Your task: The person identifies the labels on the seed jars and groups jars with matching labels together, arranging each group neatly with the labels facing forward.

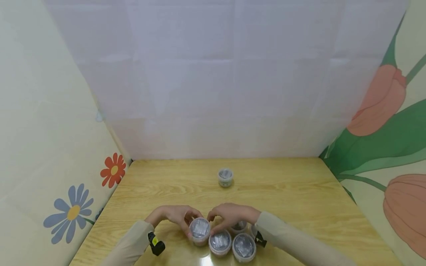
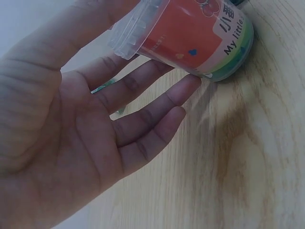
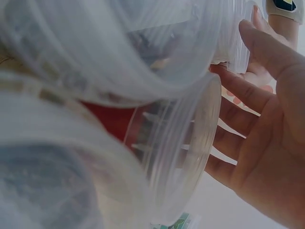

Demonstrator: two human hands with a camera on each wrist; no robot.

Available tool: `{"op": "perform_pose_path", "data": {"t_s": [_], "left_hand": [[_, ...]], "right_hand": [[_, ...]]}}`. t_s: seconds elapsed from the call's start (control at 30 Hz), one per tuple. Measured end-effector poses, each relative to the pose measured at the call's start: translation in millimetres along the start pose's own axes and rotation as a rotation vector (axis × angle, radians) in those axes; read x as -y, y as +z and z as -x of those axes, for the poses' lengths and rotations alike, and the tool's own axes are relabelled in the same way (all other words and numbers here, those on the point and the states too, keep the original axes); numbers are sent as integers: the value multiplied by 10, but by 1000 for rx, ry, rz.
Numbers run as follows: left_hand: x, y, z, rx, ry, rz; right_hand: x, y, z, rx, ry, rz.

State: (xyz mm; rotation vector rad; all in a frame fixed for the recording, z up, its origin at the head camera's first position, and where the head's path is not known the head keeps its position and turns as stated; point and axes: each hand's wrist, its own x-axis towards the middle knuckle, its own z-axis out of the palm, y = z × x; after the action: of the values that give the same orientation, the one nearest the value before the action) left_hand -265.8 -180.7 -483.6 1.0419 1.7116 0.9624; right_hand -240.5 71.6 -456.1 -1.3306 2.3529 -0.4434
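**Lidded tub (image 1: 199, 229) standing between left hand (image 1: 179, 217) and right hand (image 1: 233, 214)**

You are pinching it with your left hand, thumb and fingers on its sides; it is lying just rightward, long axis roughly upright. Your right hand is hovering opposite, digits spread, beside the neighbouring tub (image 1: 220, 242); its contact is staying unclear.

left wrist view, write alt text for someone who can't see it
A left hand holds a clear lidded tub over a wooden table. The tub's red label shows Chinese characters and the words "My little".
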Motion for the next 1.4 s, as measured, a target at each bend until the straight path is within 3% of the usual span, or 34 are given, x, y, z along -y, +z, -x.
{"op": "perform_pose_path", "data": {"t_s": [0.3,0.6,1.0,1.4], "left_hand": [[-49,-47,16,-29,9,11],[-91,-101,23,-53,32,16],[-108,-153,-12,-112,79,-52],[-150,-160,-66,-204,49,-102]], "right_hand": [[-28,-14,7,-21,22,-34],[-73,-27,1,-88,-9,12],[-57,-59,23,-155,31,-38],[-114,-73,89,-185,70,-75]]}}
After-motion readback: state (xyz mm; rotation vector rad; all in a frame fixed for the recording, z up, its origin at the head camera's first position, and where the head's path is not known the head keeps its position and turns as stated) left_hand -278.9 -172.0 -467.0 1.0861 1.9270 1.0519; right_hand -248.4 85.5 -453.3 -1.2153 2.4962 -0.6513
